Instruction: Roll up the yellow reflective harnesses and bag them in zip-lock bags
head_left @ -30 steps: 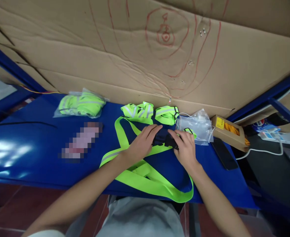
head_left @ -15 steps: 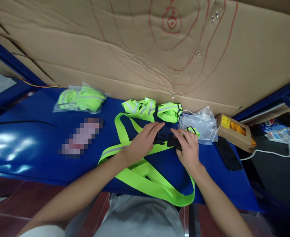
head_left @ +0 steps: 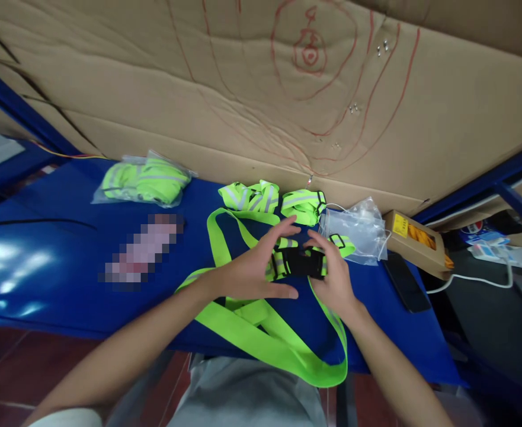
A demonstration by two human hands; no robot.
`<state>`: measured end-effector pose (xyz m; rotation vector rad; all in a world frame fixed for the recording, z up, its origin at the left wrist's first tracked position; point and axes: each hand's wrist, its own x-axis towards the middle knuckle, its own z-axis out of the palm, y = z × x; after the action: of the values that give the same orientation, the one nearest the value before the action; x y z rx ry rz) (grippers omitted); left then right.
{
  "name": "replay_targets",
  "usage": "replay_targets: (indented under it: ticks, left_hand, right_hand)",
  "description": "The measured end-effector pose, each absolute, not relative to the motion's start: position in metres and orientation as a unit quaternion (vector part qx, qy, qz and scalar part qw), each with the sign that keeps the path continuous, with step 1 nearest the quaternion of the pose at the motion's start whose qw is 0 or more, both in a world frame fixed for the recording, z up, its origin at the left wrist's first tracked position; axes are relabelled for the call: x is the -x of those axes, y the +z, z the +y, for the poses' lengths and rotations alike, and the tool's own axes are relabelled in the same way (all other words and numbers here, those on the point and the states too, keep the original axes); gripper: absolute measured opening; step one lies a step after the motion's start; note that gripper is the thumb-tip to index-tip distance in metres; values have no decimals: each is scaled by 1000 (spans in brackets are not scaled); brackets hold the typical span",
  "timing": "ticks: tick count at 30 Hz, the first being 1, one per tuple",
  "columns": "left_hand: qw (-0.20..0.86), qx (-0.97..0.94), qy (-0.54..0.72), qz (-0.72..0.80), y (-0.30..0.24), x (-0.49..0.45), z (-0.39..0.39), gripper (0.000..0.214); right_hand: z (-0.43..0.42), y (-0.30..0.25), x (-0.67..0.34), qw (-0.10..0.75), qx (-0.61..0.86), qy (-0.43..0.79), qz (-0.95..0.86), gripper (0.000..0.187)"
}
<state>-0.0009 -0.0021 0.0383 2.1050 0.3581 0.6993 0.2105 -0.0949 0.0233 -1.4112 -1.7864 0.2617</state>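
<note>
A black plastic buckle (head_left: 304,263) on a neon-yellow reflective strap (head_left: 261,338) sits between my hands, its two halves joined. My left hand (head_left: 254,267) is open at the buckle's left end, thumb stretched below and fingers above it. Closed at the right end of the buckle is my right hand (head_left: 335,273), its index finger reaching over the top; its thumb is hidden. The strap spreads in wide loops over the blue table below my hands. Beyond my right fingertips lies a black strap slider (head_left: 338,241).
Two folded reflective straps, a left bundle (head_left: 252,197) and a right bundle (head_left: 304,204), lie by the cardboard wall (head_left: 154,89). Bagged straps (head_left: 145,181) and a blurred-out item (head_left: 143,252) are leftward. Rightward are clear bags (head_left: 358,228), a phone (head_left: 406,281) and a cardboard box (head_left: 416,243).
The buckle halves have come together and the buckle now faces up toward me. My left fingers have spread away from it. The view has shifted slightly.
</note>
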Motion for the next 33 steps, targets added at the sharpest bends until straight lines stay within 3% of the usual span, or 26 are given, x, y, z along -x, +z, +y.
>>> replay_targets:
  ticks: [4, 7, 10, 12, 15, 17, 19, 23, 30, 33]
  left_hand:
    - [520, -804, 251, 142, 73, 10, 8, 126]
    - [559, -779, 249, 134, 85, 1, 2, 123]
    - [633, -685, 315, 173, 84, -15, -7, 87]
    - [712, -599, 313, 191, 77, -23, -10, 61]
    - [799, -496, 293, 169, 63, -25, -7, 50]
    - [820, -467, 295, 152, 54, -21, -4, 45]
    - [822, -479, 271, 148, 46, -16, -2, 41]
    - [819, -512, 216, 143, 40, -12, -1, 36]
    - [750, -618, 194, 130, 75, 4, -5, 18]
    - [749, -644, 136, 80, 106, 21, -7, 50]
  right_hand:
    - [-95, 64, -209, 519, 496, 239, -653, 76]
    - [-91, 95, -206, 570, 482, 258, -614, 70]
    - [-85, 113, -206, 607, 476, 286, -569, 67]
    - [-81, 112, -211, 590, 457, 362, -559, 74]
    - [-78, 90, -222, 543, 383, 529, -527, 90]
    - [-79, 67, -229, 517, 344, 618, -483, 88]
    - [-81, 44, -232, 457, 326, 687, -461, 71]
    - [-90, 22, -225, 412, 331, 710, -466, 45]
    - [-96, 40, -220, 448, 322, 689, -470, 51]
    - [-103, 52, -225, 441, 333, 689, -469, 57]
